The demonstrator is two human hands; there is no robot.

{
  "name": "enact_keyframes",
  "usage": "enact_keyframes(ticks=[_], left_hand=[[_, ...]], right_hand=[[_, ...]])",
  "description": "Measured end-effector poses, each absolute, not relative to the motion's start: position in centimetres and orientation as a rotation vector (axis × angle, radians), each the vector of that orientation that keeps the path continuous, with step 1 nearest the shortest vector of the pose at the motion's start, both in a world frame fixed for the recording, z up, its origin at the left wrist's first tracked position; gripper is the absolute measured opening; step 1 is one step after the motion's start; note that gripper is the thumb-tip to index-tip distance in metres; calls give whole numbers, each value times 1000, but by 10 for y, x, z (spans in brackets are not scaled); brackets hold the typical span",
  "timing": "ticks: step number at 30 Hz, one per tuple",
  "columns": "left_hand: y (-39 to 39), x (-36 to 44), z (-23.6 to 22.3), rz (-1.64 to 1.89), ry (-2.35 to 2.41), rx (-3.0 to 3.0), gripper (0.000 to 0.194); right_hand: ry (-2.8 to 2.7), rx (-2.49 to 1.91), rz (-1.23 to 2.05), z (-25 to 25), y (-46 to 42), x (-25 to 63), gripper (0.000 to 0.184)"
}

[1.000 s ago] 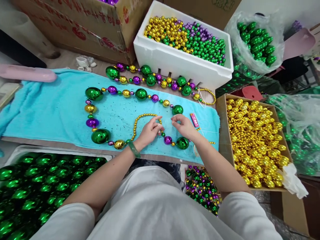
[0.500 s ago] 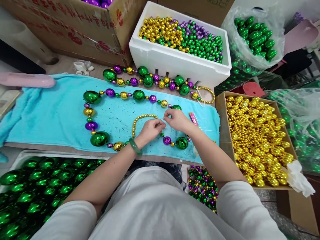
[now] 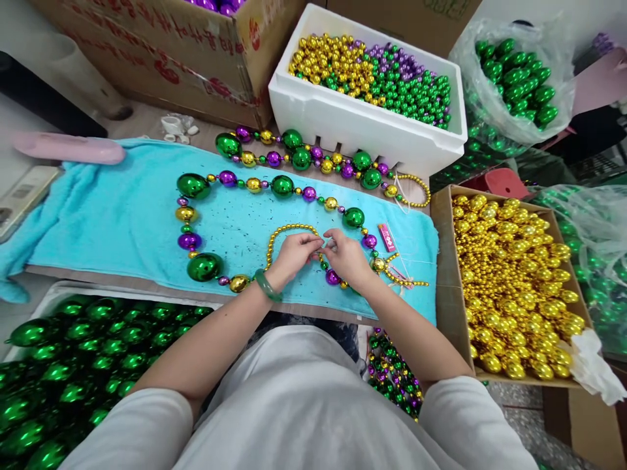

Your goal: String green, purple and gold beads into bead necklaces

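My left hand (image 3: 296,253), with a green bangle (image 3: 267,286) at its wrist, is closed in a pinch over the blue towel (image 3: 147,215). My right hand (image 3: 345,260) pinches right beside it, their fingertips nearly meeting. What lies between the fingers is too fine to make out. A bead necklace (image 3: 283,187) of large green, purple and gold beads is laid out in a loop. Its strand of small gold beads (image 3: 270,243) curves up to the fingertips, which partly cover it. Short gold strands (image 3: 416,283) and a pink packet (image 3: 386,238) rest to the right.
A second bead necklace (image 3: 301,158) lies along the white foam box (image 3: 362,130) of small beads. On the right stands a cardboard box (image 3: 445,261) of gold beads. Large green beads (image 3: 112,333) fill a tray at lower left. A pink object (image 3: 68,147) lies on the towel's left end.
My right hand has come left and down to my left hand. Its spread fingers have closed into a pinch, and so have the left's. The view has shifted slightly.
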State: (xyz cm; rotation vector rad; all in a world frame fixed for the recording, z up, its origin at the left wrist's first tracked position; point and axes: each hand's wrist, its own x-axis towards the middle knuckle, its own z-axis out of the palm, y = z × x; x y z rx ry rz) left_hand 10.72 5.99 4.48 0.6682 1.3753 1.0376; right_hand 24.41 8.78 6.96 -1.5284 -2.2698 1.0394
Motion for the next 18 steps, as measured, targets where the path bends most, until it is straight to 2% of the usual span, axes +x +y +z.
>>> enact_keyframes(ticks=[3,9,14,18], left_hand=[[60,107,47,1040,1316,597,16],[63,106,47,999,1310,463,9],[57,99,45,1033,1355,868,48],[49,96,43,1050,1360,1328,53]], right_hand=[[-2503,-1407,842,71,85,246,22],[-2861,-1260,554,76,82,248,29],[-2841,-1221,647,76,87,251,25],[-2684,-1274,942,73,95,253,21]])
